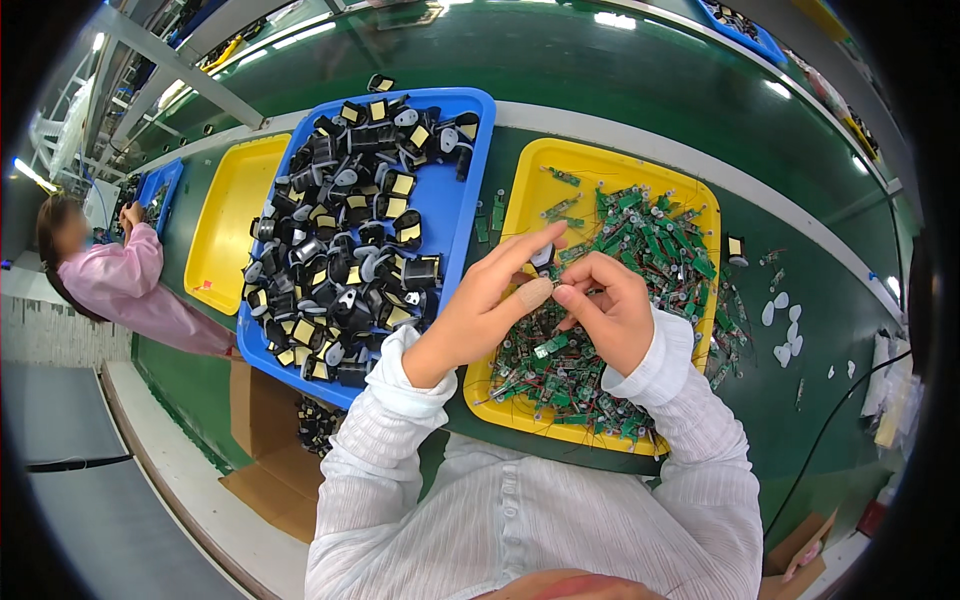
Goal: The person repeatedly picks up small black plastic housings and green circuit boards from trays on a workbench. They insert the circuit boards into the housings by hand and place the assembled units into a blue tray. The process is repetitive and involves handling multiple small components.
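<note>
Over the yellow tray (712,215) my two hands meet. My left hand (480,305), its thumb wrapped in a tan covering, closes round a small black plastic housing (543,257), mostly hidden by the fingers. Thumb and forefinger of my right hand (612,308) pinch close against my left thumb tip; what they grip is too small to make out. Beneath both hands lies a heap of narrow green circuit boards (640,225) with thin wires. To the left, a blue tray (462,215) is filled with black housings (340,240) bearing pale yellow pads and grey discs.
White oval pieces (781,300) and a single black housing (736,250) lie right of the yellow tray. A second yellow tray (222,235) stands beyond the blue one. At the far left a person in pink (120,265) works. An open cardboard box (265,470) sits below the table edge.
</note>
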Available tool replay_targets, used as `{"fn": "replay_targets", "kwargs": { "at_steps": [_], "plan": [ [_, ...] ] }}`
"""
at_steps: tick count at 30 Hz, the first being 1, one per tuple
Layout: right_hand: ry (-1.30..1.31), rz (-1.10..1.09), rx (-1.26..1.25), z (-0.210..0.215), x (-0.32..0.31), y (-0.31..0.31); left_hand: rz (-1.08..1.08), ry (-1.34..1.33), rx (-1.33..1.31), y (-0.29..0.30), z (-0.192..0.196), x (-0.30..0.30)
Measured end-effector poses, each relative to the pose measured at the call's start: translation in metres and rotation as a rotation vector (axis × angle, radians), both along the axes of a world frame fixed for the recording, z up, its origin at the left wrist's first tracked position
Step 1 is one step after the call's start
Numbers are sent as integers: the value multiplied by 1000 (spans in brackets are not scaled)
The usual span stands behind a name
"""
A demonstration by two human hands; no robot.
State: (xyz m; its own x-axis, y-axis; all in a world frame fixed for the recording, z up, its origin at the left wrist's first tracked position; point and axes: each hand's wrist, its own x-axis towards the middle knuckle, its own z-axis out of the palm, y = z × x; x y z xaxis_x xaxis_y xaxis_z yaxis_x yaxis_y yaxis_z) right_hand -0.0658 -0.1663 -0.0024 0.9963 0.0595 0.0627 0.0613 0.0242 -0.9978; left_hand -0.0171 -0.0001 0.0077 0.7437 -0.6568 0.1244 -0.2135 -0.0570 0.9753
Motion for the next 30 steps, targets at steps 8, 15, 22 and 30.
{"fn": "replay_targets", "kwargs": {
  "at_steps": [8,15,22,30],
  "plan": [
    [-59,-1,-64,0,0,0,-4,113,-101,-2,-5,0],
    [124,103,304,0,0,-2,7,107,31,6,5,3],
    [-44,216,-398,44,26,-27,476,-593,452,38,-20,40],
    [-300,-175,-1275,-5,193,-101,877,-856,997,66,-53,77]
  ]
}}
